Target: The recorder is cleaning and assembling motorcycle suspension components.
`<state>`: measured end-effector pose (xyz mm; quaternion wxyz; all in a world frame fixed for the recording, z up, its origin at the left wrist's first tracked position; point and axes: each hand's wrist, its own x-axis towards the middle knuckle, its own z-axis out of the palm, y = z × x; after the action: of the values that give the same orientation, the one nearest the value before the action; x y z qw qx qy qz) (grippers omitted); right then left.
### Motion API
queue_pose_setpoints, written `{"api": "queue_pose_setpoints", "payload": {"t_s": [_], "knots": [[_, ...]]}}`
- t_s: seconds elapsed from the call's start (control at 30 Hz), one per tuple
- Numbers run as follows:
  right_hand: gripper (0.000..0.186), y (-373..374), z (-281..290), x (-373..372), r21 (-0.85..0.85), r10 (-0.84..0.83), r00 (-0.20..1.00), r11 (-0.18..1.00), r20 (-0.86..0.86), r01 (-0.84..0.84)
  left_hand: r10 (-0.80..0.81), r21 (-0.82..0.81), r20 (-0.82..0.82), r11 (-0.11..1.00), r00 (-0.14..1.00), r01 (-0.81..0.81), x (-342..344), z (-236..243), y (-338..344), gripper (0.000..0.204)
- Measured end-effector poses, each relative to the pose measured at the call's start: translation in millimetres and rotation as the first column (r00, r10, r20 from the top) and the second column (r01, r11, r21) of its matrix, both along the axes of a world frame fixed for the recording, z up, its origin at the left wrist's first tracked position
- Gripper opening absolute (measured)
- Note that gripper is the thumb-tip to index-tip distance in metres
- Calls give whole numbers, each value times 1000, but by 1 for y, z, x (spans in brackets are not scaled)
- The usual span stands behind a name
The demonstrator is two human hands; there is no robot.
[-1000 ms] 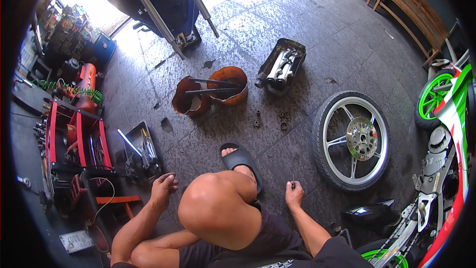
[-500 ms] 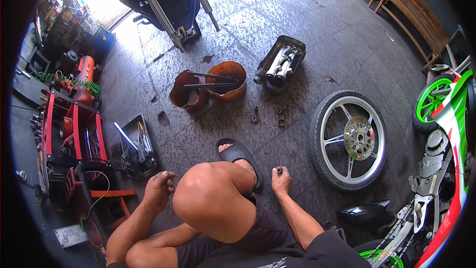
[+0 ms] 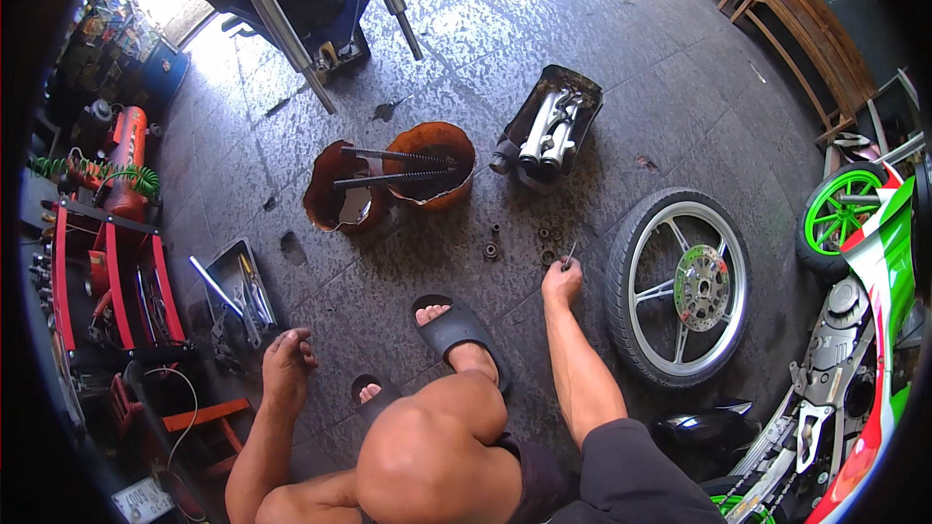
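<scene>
Right hand (image 3: 561, 283) pinches a thin metal tool (image 3: 571, 249) beside small metal rings (image 3: 547, 234) on the tiled floor (image 3: 524, 315), left of the alloy wheel (image 3: 619, 301). Left hand (image 3: 287, 361) near the tool tray (image 3: 231, 258), fingers loosely curled; cannot tell whether they grip anything.

I am logging mottled dark grey on the floor (image 3: 670, 126), rusty orange on the tins (image 3: 442, 198), black on the sandals (image 3: 456, 330) and tyre (image 3: 618, 296), silver on the spokes (image 3: 652, 292) and thin tool (image 3: 572, 248). Red, white and green are patterning the motorbike (image 3: 888, 243); green is colouring the coiled hose (image 3: 131, 175).
</scene>
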<state>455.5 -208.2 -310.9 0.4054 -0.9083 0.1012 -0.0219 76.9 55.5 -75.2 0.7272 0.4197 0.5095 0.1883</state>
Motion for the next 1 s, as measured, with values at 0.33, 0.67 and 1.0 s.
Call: {"api": "queue_pose_setpoints", "payload": {"t_s": [0.33,0.67,1.0], "knots": [[25,60,-7,0,335,-47,987,937,-153,97,127,-196,-142,969,982,-153,-25,-50,-12,24],[40,25,9,88,-246,307,948,928,81,-280,92,-236,-152,964,984,-126,-21,-63,-12,25],[41,57,9,56,-228,380,922,893,-80,-388,51,-247,-151,965,987,-88,-13,-63,-13,25]]}}
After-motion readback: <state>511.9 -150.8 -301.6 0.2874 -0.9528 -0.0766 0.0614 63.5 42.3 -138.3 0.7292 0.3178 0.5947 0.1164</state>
